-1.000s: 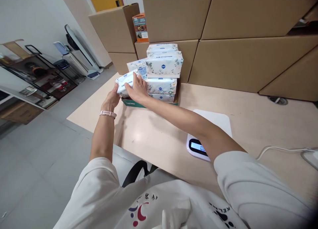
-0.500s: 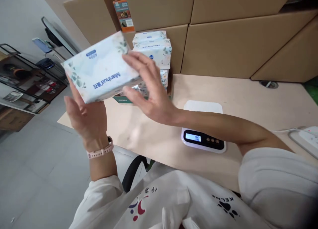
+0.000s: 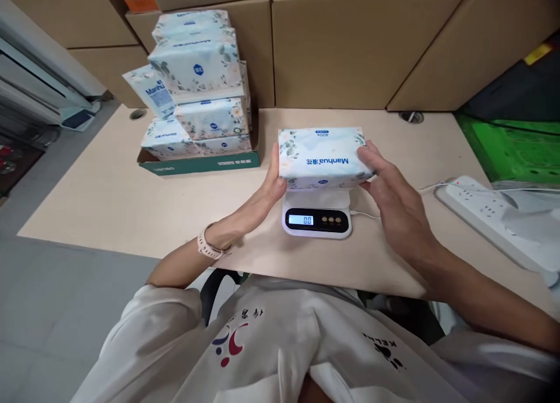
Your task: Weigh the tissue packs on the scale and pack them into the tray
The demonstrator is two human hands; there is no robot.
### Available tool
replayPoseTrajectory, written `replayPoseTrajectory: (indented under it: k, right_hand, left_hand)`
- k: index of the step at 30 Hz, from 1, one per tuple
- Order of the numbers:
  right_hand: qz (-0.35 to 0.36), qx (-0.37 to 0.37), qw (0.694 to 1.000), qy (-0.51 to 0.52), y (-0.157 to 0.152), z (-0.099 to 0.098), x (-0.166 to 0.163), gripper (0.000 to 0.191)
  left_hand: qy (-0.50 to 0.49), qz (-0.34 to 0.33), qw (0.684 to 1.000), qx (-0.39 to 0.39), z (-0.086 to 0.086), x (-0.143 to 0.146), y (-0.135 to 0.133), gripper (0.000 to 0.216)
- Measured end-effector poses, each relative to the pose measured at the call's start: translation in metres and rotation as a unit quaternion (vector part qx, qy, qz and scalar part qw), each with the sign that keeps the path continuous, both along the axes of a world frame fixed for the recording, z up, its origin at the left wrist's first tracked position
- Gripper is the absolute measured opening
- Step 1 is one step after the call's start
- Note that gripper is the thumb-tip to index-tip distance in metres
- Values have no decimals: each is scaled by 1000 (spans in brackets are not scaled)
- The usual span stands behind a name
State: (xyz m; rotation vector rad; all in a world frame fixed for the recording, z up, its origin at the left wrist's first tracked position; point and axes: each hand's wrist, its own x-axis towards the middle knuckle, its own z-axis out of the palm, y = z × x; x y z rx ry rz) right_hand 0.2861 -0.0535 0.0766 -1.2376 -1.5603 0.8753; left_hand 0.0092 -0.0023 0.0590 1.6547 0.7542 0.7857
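A white tissue pack (image 3: 322, 156) with blue lettering and leaf print hangs just above a small white scale (image 3: 317, 219), whose display reads 0.0. My left hand (image 3: 270, 191) grips the pack's left end. My right hand (image 3: 389, 188) grips its right end, fingers curled along the side. To the far left, several more tissue packs (image 3: 196, 94) are stacked in a low green-edged cardboard tray (image 3: 199, 163).
Big cardboard boxes (image 3: 332, 47) line the back of the wooden table (image 3: 109, 199). A white power strip (image 3: 485, 216) with a cable lies at the right, beside a green crate (image 3: 516, 149). Grey floor shows at the left.
I lifted one tissue pack off the stack at the left and carried it right with both hands; it is now over the scale. The view has swung right and down.
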Motion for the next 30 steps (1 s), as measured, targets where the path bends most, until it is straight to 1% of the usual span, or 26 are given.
replayPoseTrajectory:
  k: [2, 5, 7, 9, 11, 12, 14, 15, 17, 19, 22, 25, 30]
  right_hand:
    - [-21, -25, 999, 5, 1, -9, 5, 51]
    - [-27, -50, 998, 15, 5, -18, 8, 50]
    - [-29, -50, 998, 12, 7, -22, 9, 49]
    - [-33, -34, 999, 5, 10, -27, 10, 49]
    - [-50, 8, 999, 1, 11, -34, 10, 50]
    - [-70, 40, 997, -1, 12, -38, 11, 51]
    - [-129, 114, 985, -10, 11, -47, 14, 53]
    - [-161, 148, 976, -17, 11, -51, 16, 54]
    - [-216, 197, 956, -26, 12, -58, 21, 55]
    - [-248, 226, 942, -19, 14, -63, 27, 55]
    - [-253, 249, 935, 18, 20, -69, 32, 55]
    - [-237, 234, 942, 29, 23, -73, 31, 55]
    - [-235, 156, 959, 14, 20, -73, 25, 60]
  left_hand:
    - [22, -9, 1000, -14, 0, 9, 2, 101]
    - [39, -5, 999, -31, 0, 15, 2, 101]
    - [48, 5, 998, -43, -7, 14, 3, 101]
    - [49, 18, 998, -41, -18, 10, 6, 99]
    - [27, 48, 998, -21, -33, 3, 11, 97]
    - [6, 70, 998, -9, -39, -1, 14, 97]
    - [-39, 112, 993, 3, -49, -11, 19, 95]
    - [-56, 129, 990, 1, -51, -17, 22, 93]
    - [-78, 158, 984, -14, -50, -27, 25, 89]
    - [-90, 188, 978, -27, -45, -34, 27, 82]
    - [-101, 216, 971, -32, -38, -36, 26, 74]
    - [-99, 213, 971, -32, -38, -32, 23, 72]
    - [-100, 201, 973, -49, -42, -26, 20, 72]
